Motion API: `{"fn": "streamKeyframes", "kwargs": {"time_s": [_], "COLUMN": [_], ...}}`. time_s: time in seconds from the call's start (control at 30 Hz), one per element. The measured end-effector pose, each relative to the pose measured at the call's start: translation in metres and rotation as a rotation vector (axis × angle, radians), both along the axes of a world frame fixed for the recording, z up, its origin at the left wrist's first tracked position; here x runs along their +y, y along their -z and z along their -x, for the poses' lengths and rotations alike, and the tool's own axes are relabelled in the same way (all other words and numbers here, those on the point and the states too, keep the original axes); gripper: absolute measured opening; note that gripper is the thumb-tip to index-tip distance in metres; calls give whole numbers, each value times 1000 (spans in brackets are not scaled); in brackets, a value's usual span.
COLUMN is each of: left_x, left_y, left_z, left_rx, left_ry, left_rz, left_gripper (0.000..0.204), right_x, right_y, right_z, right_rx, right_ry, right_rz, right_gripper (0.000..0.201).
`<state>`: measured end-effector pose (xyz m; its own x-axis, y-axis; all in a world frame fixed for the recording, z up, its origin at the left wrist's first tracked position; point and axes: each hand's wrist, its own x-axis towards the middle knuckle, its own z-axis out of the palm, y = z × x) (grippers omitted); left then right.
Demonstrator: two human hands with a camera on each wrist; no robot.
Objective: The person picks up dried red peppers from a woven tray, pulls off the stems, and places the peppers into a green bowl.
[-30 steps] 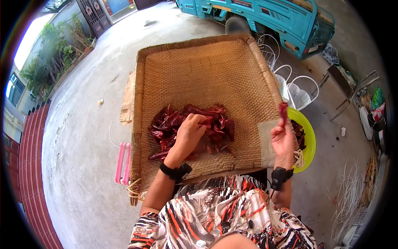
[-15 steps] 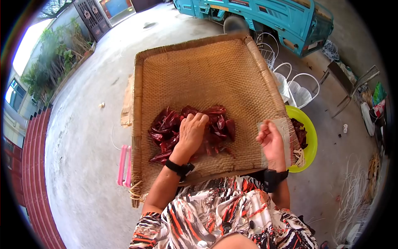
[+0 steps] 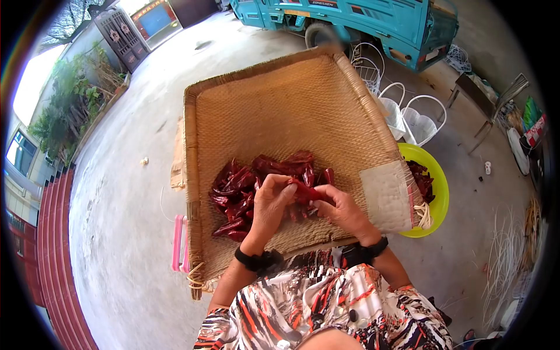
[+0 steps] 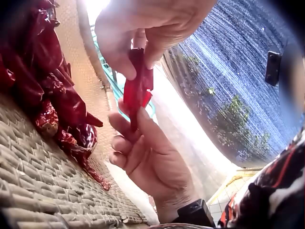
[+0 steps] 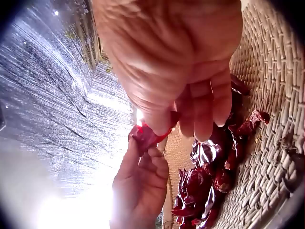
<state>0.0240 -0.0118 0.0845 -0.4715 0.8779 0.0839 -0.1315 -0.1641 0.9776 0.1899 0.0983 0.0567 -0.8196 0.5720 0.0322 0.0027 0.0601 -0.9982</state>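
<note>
Over the front of the woven tray (image 3: 262, 99), both hands hold one dried red chili (image 3: 304, 191) between them. The left hand (image 3: 269, 205) pinches one end with thumb and fingers. At the other end, the right hand (image 3: 345, 211) pinches it between thumb and fingers. Seen from the left wrist, the chili (image 4: 136, 86) spans the two hands, and a brighter red flap stands out at its side. A pile of dried red chilies (image 3: 233, 186) lies in the tray just beyond and left of the hands, partly hidden by them.
Right of the tray is a yellow-green basin (image 3: 444, 192) with dark red chilies in it. White baskets (image 3: 420, 125) stand behind that, near a blue cargo tricycle (image 3: 373, 26). A pink plastic handle (image 3: 181, 242) shows at the left, and a chair (image 3: 487, 102) stands far right.
The right hand has come from beside the basin, where it held a chili, back over the tray without that one. It now meets the left hand, which has lifted another chili from the pile.
</note>
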Motion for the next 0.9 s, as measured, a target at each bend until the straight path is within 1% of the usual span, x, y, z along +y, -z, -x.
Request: {"fn": "streamKeyframes", "kwargs": {"time_s": [0.1, 0.17, 0.2, 0.3, 0.4, 0.43, 0.5, 0.57, 0.6, 0.7, 0.73, 0.77, 0.83, 0.9], "left_x": [-1, 0, 0, 1, 4, 4, 4, 5, 6, 7, 7, 6, 7, 8], "left_y": [5, 19, 20, 10, 12, 16, 29, 38, 41, 47, 48, 49, 53, 61], "left_z": [9, 14, 14, 7, 13, 16, 23, 23, 23, 22, 22, 23, 23, 21], "left_rx": [-48, -152, -202, -207, -180, -172, -158, -157, -158, -100, -67, -34, 60, 177], "left_ry": [139, 249, 303, 167, 73, 79, 91, 103, 109, 132, 147, 162, 179, 177], "left_rz": [97, 128, 140, 155, 124, 126, 134, 114, 102, 85, 109, 133, 172, 201], "left_gripper": [16, 21, 23, 23, 27, 27, 27, 25, 25, 23, 23, 23, 24, 25], "right_x": [-2, -2, -1, 11, 34, 44, 60, 77, 77, 71, 73, 73, 55, 39], "right_y": [4, 6, 7, 17, 24, 26, 24, 31, 25, 17, 28, 38, 36, 30], "right_z": [-2, -3, -4, -12, -32, -39, -55, -71, -75, -71, -65, -60, -27, -5], "right_rx": [29, 35, 39, 12, 178, 237, 472, 730, 780, 545, 331, 170, -140, -402], "right_ry": [-31, -46, -54, 14, 242, 356, 525, 673, 690, 626, 591, 533, 405, 429], "right_rz": [72, 81, 84, 154, 237, 327, 515, 753, 764, 755, 615, 419, 28, -428], "right_gripper": [26, 26, 27, 21, 20, 21, 24, 24, 25, 30, 36, 38, 42, 47]}}
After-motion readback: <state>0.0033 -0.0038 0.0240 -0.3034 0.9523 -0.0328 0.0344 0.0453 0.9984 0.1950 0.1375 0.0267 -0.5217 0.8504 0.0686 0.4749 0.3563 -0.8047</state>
